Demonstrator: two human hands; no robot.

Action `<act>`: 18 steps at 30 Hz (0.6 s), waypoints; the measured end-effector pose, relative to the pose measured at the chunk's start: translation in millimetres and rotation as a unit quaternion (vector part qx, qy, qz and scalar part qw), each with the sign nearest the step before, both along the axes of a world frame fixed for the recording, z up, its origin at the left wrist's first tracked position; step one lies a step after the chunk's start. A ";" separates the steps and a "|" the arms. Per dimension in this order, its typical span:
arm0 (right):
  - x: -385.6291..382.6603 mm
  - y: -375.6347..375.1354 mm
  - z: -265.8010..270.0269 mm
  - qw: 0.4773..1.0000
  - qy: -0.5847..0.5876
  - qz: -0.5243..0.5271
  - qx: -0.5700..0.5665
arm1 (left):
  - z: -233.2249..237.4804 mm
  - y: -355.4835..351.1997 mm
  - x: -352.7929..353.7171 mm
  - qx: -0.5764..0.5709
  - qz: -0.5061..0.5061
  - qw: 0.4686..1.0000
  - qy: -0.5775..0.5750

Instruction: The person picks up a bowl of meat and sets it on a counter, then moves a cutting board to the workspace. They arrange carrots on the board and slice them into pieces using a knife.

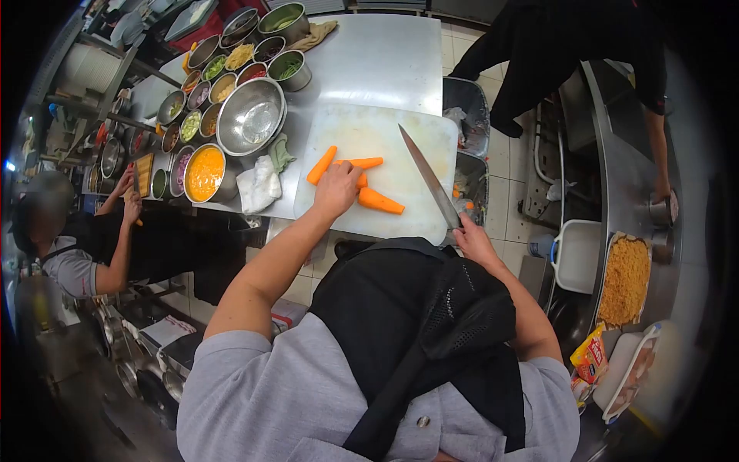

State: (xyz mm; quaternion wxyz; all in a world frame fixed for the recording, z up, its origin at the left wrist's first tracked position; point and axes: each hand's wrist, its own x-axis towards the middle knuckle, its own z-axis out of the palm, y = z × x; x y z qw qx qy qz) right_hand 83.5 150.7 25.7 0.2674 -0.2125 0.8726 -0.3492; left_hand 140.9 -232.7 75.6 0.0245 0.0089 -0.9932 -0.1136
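Right now, smooth orange carrots (381, 201) lie on a white cutting board (369, 127) at the near right corner of the metal tabletop (377, 54). The left hand (336, 190) curls its fingers over them; whether they grip one, I cannot tell. The right hand (473, 236) has its fingers clenched on a long steel knife (427, 173), slanting across the board's right side. Crumpled white cloth (259, 186) adjoins the left edge. Farther left, a deep steel pot (226, 189) holds orange liquid (205, 175); small round steel containers (302, 81) hold chopped vegetables (289, 69).
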 end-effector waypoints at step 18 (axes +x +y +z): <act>-5.5 3.4 95.3 0.969 0.233 -0.016 -0.079 | 72.2 127.6 -49.9 0.479 0.004 0.862 -0.166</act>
